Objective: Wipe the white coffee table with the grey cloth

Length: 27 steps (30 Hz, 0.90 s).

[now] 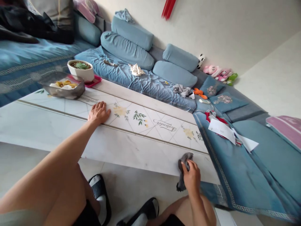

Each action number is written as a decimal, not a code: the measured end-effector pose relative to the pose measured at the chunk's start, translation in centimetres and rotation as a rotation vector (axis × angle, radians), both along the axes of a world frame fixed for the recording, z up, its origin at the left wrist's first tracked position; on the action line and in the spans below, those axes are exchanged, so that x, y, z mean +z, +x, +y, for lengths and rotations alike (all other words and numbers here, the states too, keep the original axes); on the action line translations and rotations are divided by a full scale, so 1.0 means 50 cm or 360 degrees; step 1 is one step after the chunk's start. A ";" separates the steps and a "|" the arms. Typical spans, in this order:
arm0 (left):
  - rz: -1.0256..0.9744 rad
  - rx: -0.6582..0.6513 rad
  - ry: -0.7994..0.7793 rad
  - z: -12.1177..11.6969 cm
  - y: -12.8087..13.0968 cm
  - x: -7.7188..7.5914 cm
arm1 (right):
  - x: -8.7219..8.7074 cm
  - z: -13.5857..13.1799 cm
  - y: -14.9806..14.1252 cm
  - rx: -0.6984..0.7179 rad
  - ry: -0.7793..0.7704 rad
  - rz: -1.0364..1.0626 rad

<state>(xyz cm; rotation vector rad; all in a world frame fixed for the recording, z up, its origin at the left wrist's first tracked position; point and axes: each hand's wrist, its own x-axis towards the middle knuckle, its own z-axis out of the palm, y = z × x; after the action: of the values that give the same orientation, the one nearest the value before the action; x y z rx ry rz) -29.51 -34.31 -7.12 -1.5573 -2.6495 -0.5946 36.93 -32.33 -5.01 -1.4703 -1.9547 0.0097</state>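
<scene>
My left hand [98, 113] lies flat on the white patterned table top [141, 125], fingers stretched out and holding nothing. My right hand [191, 176] is closed on a dark grey cloth [182, 168] at the table's near edge, close to its right corner. Part of the cloth hangs down below the edge. My bare knees and black slippers [101, 194] show beneath the table edge.
At the table's far left stand a glass bowl with yellow food [61, 85] and a white pot with a green plant [81, 70] on a pink tray. A blue sofa [141, 75] with bolster cushions wraps behind and to the right. Papers [222, 129] and plush toys [218, 72] lie on it.
</scene>
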 end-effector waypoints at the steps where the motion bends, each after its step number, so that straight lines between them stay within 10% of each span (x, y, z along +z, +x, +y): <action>1: -0.0004 0.0006 -0.0005 0.000 0.001 0.001 | 0.000 0.002 -0.008 -0.0065 0.0012 -0.0024; 9: -0.0030 0.0016 -0.0023 -0.007 0.007 0.019 | -0.061 -0.165 -0.418 0.0542 -0.0177 -0.0181; 18: -0.0017 0.0007 -0.0005 -0.007 0.009 0.017 | 0.017 0.001 -0.016 -0.0192 -0.0171 -0.0165; 20: -0.0014 0.0017 0.0006 -0.006 0.009 0.016 | 0.009 -0.005 -0.046 -0.0242 -0.0149 -0.0176; 27: -0.0023 0.0024 -0.0060 -0.010 0.005 0.023 | -0.065 -0.163 -0.419 0.0468 -0.0221 -0.0196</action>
<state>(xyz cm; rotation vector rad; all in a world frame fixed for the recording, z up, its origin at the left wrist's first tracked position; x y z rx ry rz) -29.28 -34.83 -5.97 -1.5463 -2.6960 -0.5610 15.99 -40.50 -8.24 -1.2804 -2.2959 0.1929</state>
